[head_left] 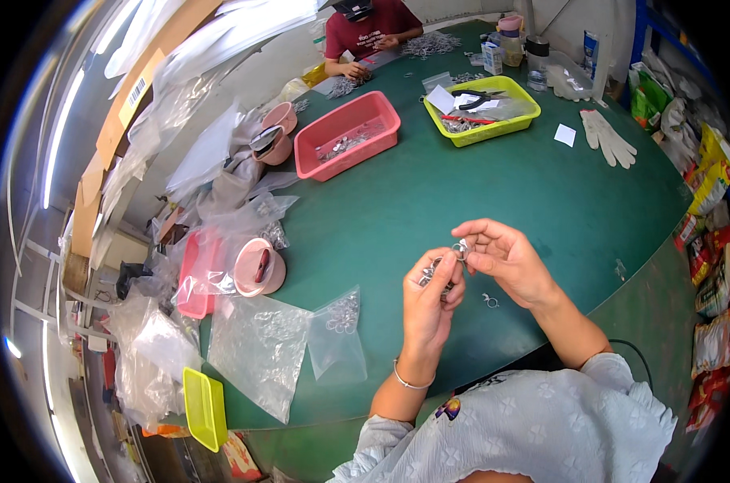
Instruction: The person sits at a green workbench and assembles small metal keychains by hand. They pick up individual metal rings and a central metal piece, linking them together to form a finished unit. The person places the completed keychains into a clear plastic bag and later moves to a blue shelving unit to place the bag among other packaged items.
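Note:
My left hand (pixel 431 299) is closed around several small silver metal pieces (pixel 434 272) that look like keyrings. At its fingertips, a silver ring (pixel 459 249) with a small pale part stands between both hands. My right hand (pixel 508 262) pinches that ring from the other side, its fingers curled. On the green table (pixel 381 233) just below the right hand lies a loose silver keyring (pixel 490 301). To the left, a clear plastic bag (pixel 337 326) has several similar rings in it. A larger clear bag (pixel 260 346) lies flat beside it.
A pink tray (pixel 347 165) of metal parts and a yellow-green tray (pixel 481 138) with pliers (pixel 477 98) stand farther back. A pink bucket (pixel 273 278) is at left. A white glove (pixel 608 138) lies at right. Another person (pixel 373 36) works at the far edge.

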`<state>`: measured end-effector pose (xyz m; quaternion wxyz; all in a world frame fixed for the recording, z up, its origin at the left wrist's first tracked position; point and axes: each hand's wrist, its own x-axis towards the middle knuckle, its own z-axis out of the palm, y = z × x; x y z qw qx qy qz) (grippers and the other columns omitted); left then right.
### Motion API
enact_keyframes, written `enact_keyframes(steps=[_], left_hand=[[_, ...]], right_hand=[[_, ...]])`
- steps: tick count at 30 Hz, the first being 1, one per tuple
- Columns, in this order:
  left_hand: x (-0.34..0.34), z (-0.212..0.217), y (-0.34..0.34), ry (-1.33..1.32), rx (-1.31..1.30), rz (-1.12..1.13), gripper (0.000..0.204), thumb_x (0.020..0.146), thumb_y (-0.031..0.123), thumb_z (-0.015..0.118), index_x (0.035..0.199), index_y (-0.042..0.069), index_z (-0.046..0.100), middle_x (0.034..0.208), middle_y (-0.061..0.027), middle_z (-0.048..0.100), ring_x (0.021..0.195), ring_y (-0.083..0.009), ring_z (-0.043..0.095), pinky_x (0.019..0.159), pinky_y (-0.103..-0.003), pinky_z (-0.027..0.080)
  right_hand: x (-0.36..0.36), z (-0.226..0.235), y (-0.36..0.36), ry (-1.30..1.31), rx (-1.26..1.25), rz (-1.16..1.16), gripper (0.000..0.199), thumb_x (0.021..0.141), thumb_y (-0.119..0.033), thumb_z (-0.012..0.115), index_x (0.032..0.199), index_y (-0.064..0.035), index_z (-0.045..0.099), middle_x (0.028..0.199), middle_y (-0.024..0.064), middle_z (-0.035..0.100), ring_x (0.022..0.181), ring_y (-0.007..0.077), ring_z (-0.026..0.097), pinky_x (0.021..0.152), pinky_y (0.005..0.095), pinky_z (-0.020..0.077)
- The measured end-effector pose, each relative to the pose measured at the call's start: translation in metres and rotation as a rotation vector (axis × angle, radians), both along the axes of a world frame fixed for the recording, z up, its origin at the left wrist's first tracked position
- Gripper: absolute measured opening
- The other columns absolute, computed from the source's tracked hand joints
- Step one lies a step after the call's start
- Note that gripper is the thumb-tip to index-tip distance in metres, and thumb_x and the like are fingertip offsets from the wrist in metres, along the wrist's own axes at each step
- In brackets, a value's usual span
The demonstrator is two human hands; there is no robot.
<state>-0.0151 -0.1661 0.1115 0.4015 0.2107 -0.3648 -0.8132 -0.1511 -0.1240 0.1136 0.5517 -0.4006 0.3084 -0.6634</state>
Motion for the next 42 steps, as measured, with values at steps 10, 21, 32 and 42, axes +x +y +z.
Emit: enact_keyframes(steps=[10,21,32,42], left_hand=[[-0.006,-0.001,0.006,-0.020,-0.039,-0.039,0.015,0.089,0.016,0.052,0.090,0.002,0.053,0.068,-0.0007,0.045,0.050,-0.0051,0.035,0.042,-0.017,0.025],[-0.011,-0.003,0.010,-0.067,-0.157,0.109,0.015,0.088,0.012,0.055,0.093,-0.002,0.057,0.063,0.0007,0.047,0.050,-0.0034,0.035,0.042,-0.018,0.024],[-0.004,-0.003,0.004,0.031,0.019,-0.079,0.024,0.092,0.021,0.046,0.100,-0.001,0.053,0.069,-0.0017,0.049,0.048,-0.0046,0.035,0.041,-0.017,0.026],[0.007,-0.012,-0.006,0.432,0.384,-0.049,0.041,0.093,0.023,0.036,0.127,0.000,0.038,0.116,-0.0138,0.049,0.093,-0.0173,0.051,0.065,-0.023,0.043]], right_hand=[[-0.008,-0.003,0.005,0.091,0.024,-0.022,0.022,0.086,-0.004,0.054,0.106,0.0047,0.057,0.092,0.0050,0.060,0.089,0.0108,0.056,0.080,0.0252,0.0462],[-0.005,-0.005,0.010,0.179,-0.091,-0.118,0.022,0.087,-0.003,0.053,0.106,0.0065,0.057,0.098,0.0070,0.058,0.092,0.0123,0.055,0.081,0.0252,0.0460],[-0.011,-0.010,0.006,-0.172,-0.032,0.119,0.024,0.088,-0.013,0.054,0.106,0.0025,0.054,0.088,0.0029,0.054,0.080,0.0103,0.050,0.074,0.0253,0.0429],[-0.013,-0.020,0.004,-0.431,0.085,0.268,0.029,0.091,-0.021,0.048,0.108,0.0016,0.051,0.094,0.0062,0.054,0.082,0.0156,0.052,0.072,0.0277,0.0428]])
